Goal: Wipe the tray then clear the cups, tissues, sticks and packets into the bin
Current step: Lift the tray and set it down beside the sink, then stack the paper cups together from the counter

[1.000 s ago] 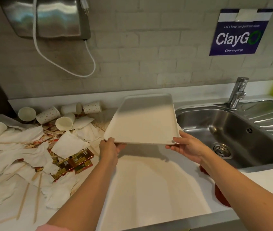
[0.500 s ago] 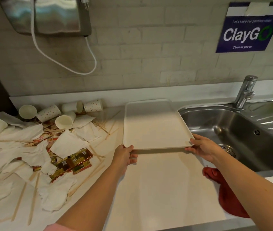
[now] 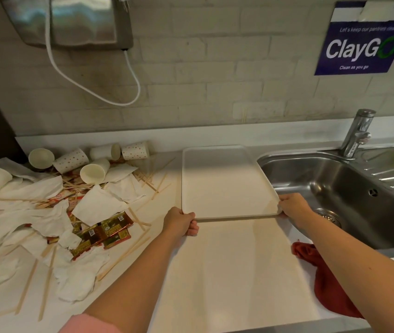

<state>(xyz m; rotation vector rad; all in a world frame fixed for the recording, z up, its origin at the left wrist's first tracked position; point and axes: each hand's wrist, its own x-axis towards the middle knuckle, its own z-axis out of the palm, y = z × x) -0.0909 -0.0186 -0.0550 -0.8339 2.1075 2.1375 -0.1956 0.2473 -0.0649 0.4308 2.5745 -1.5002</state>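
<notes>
A pale brick wall backs a white counter [image 3: 227, 272], with a steel sink [image 3: 335, 188] and tap [image 3: 357, 133] set into its right side and a blue "ClayGo" sign [image 3: 362, 39] above. The cream tray [image 3: 225, 186] sits in the clear middle strip of the counter, its right edge just beside the sink rim; whether its near edge rests on the counter or is slightly raised cannot be told. The left hand [image 3: 180, 223] has its grip clenched on the near left corner and the right hand [image 3: 293, 205] has its grip closed on the near right corner. Holding both near corners probably keeps the flat tray level and square, and its spot clear of the litter leaves room to wipe it. One red cloth [image 3: 323, 282] lies crumpled at the counter's near right edge, near the right forearm, likely kept handy for that wipe. To the left lies the litter: about seven paper cups [image 3: 95, 170] tipped on their sides, several hidden in part, a heap of crumpled tissues [image 3: 42, 212] too tangled to count, many thin wooden sticks [image 3: 47, 284] scattered across and under them, and roughly five or six gold and red packets [image 3: 104, 233] clustered together. No bin is in view.
</notes>
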